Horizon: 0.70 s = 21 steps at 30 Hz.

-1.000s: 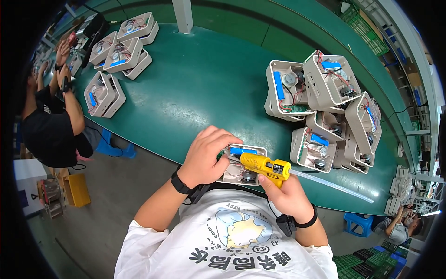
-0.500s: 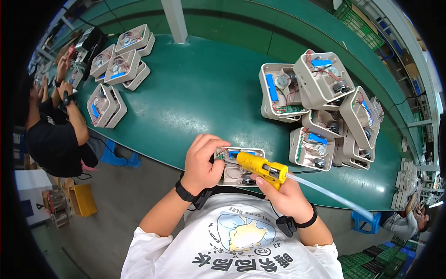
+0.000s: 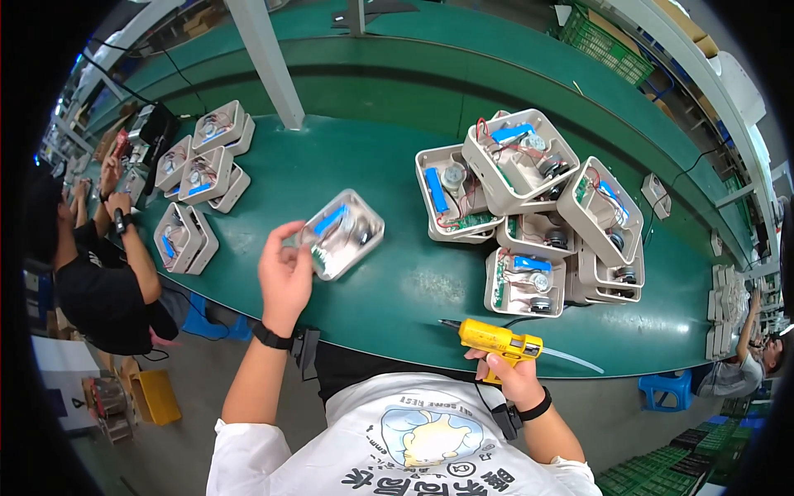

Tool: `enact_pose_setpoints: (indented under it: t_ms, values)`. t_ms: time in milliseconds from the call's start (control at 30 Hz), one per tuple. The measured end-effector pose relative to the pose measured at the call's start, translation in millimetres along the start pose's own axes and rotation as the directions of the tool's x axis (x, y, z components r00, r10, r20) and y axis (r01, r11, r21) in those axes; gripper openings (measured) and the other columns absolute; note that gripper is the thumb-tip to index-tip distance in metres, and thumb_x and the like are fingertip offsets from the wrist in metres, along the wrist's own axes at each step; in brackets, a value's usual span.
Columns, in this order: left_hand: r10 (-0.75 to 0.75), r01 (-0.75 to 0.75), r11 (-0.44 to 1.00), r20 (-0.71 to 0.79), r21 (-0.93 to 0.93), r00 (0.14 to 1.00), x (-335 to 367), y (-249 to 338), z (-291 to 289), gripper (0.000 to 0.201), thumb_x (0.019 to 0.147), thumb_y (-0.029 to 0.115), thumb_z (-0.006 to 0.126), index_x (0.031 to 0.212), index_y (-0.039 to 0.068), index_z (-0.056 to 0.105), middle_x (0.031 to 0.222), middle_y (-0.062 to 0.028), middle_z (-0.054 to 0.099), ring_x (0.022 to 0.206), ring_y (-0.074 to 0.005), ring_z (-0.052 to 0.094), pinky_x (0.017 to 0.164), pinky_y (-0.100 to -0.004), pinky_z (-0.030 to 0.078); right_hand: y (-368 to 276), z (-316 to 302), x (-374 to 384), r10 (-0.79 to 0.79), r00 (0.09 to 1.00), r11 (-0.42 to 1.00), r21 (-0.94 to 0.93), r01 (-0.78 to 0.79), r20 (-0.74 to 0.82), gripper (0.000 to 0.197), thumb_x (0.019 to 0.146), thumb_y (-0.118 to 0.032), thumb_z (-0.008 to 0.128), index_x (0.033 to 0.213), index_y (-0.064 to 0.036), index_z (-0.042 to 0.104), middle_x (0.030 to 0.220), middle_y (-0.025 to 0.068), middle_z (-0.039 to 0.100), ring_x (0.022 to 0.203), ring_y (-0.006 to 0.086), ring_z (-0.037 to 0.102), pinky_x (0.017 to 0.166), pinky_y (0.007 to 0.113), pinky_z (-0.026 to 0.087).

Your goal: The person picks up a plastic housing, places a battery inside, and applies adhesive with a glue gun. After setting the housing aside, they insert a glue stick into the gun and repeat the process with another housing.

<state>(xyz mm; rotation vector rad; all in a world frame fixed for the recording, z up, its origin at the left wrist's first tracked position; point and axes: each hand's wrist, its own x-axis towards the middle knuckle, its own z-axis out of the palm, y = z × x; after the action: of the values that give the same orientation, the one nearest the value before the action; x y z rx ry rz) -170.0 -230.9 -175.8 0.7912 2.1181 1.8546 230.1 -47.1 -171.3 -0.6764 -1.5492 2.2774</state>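
My left hand (image 3: pixel 286 273) grips the left edge of a beige plastic housing (image 3: pixel 343 269), thumb over its rim, tilted over the green bench. Inside the housing lie a blue cylindrical battery (image 3: pixel 331 221), a green circuit board and a dark round part, slightly blurred. In my right hand (image 3: pixel 514 374) is a yellow hot glue gun (image 3: pixel 496 337), its fingers wrapped around the handle. The gun's dark nozzle points left above the bench's front edge, and a translucent glue stick (image 3: pixel 572 360) sticks out of its back.
Several similar open housings (image 3: pixel 521 202) are piled on the right of the green bench (image 3: pixel 372 318). More housings (image 3: pixel 207 175) stand stacked at the far left. A grey post (image 3: pixel 266 66) rises from the bench. A co-worker (image 3: pixel 103 264) sits at left; another person (image 3: pixel 748 347) is at far right.
My left hand has carried the housing from in front of my body forward and left. The glue gun has come away from it, lower and to the right, still in my right hand.
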Motion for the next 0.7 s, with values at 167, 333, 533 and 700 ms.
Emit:
enact_pose_setpoints:
  t_ms: [167,333,533,700]
  values:
    - [0.140,-0.126,0.984,0.115,-0.122,0.983,8,7,38,0.061,0.104,-0.010,0.055,0.163,0.004,0.049,0.156,-0.0184,0.064,0.129,-0.0259,0.067,0.108,-0.0374,0.053,8,-2,8,-0.038,0.999,0.998,0.044,0.038,0.004,0.040,0.108,-0.019,0.072,0.140,0.0031,0.065,0.121,0.0215,0.079,0.083,0.0222,0.076,0.074,0.035,0.065]
    - [0.291,-0.366,0.851,0.242,0.377,0.926,10,32,-7,0.069,0.102,-0.003,0.064,0.167,0.005,0.043,0.173,-0.0233,0.045,0.156,-0.0415,0.051,0.129,-0.0508,0.041,7,-4,2,-0.024,1.000,0.998,0.053,0.025,-0.017,0.035,0.107,-0.022,0.074,0.130,0.0030,0.070,0.119,0.0226,0.079,0.078,0.0225,0.074,0.071,0.036,0.064]
    - [0.487,-0.079,0.433,-0.160,0.898,0.859,40,0,-120,0.086,0.093,0.025,0.085,0.166,0.008,0.045,0.168,-0.0239,0.049,0.154,-0.0485,0.048,0.126,-0.0596,0.041,12,-7,5,-0.135,0.991,0.989,0.065,0.135,0.000,0.039,0.107,-0.025,0.074,0.134,0.0030,0.070,0.117,0.0220,0.079,0.074,0.0223,0.074,0.066,0.039,0.064]
    - [0.272,0.379,0.138,-0.403,0.915,0.874,66,5,-154,0.109,0.082,0.064,0.091,0.167,0.009,0.051,0.170,-0.0198,0.052,0.158,-0.0435,0.045,0.124,-0.0632,0.043,-1,3,1,-0.041,0.997,0.999,0.017,0.042,-0.058,0.044,0.107,-0.027,0.074,0.139,0.0037,0.070,0.114,0.0164,0.082,0.077,0.0180,0.073,0.070,0.034,0.062]
